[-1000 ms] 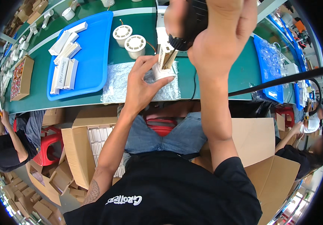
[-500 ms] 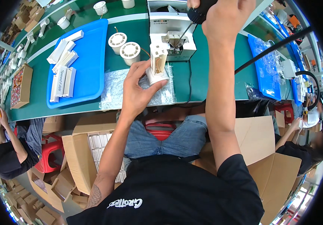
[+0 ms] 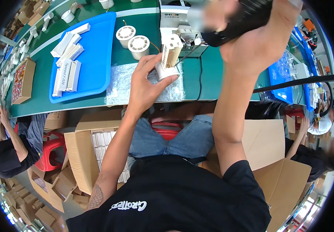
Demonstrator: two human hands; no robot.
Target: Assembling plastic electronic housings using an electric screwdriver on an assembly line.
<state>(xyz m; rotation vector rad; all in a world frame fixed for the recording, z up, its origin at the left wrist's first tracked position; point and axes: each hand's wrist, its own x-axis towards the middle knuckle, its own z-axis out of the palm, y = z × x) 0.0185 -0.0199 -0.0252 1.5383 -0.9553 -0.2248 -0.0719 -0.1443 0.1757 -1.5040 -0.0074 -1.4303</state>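
Observation:
My left hand (image 3: pixel 145 87) is closed round the base of a white plastic fan part (image 3: pixel 167 73), a short cylinder with an upright hollow handle, standing over a clear plastic sheet (image 3: pixel 122 83). Thin wire shows inside the handle's open side. My right hand (image 3: pixel 258 50) grips a black electric screwdriver (image 3: pixel 248 21), partly blurred. Its thin bit slants down to the left and ends close to the handle's open side; whether it touches is hard to see. Behind my left hand are two white round fan parts (image 3: pixel 126 35) with slotted tops and brown wires.
A screw-feeding machine (image 3: pixel 170 24) stands just beyond the held part. On the left lies a blue tray (image 3: pixel 97 58) with white handle pieces (image 3: pixel 64 77), beside a carton of small parts (image 3: pixel 24 83). The screwdriver's black cable (image 3: pixel 294 82) runs right. Open cartons (image 3: pixel 79 158) flank my legs; people sit either side.
The screwdriver has moved from the machine's front toward me and right, its bit now beside the held fan part. My left hand keeps its hold. The view has shifted slightly.

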